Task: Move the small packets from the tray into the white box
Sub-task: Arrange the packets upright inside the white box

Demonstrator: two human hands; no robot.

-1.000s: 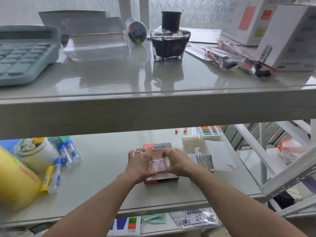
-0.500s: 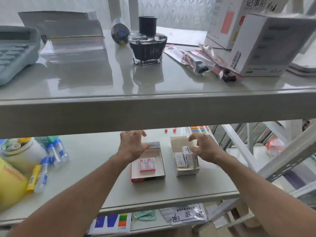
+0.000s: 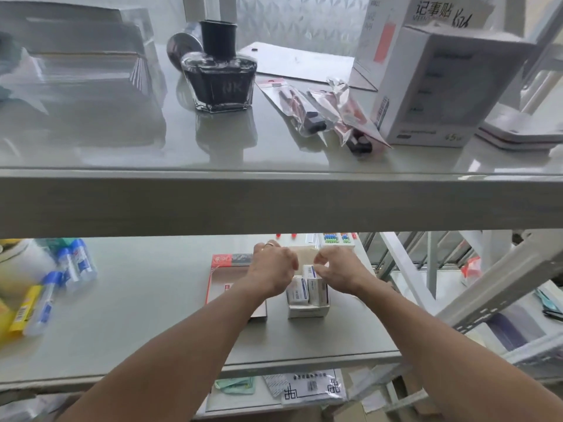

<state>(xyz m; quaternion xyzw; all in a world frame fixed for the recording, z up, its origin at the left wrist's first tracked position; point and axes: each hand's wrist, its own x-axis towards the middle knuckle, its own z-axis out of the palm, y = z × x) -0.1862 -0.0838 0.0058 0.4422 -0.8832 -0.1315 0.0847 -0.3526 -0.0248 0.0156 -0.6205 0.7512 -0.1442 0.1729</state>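
White card box nearest, open-topped, on the lower shelf. Packets upright inside, long axes vertical. Just above and behind them, right hand, fingers curled and pinching the rear packet's top edge. Left hand alongside, fingers bent at the box's left rim; grip hidden, cannot tell. Further left, red-edged tray, one packet glimpsed beside the forearm. Left hand nearer the tray.

i see two bare forearms with no sleeves in view, nothing worn at either wrist. the left hand carries a thin, pale metal ring on one finger. the right hand shows no ring or glove.
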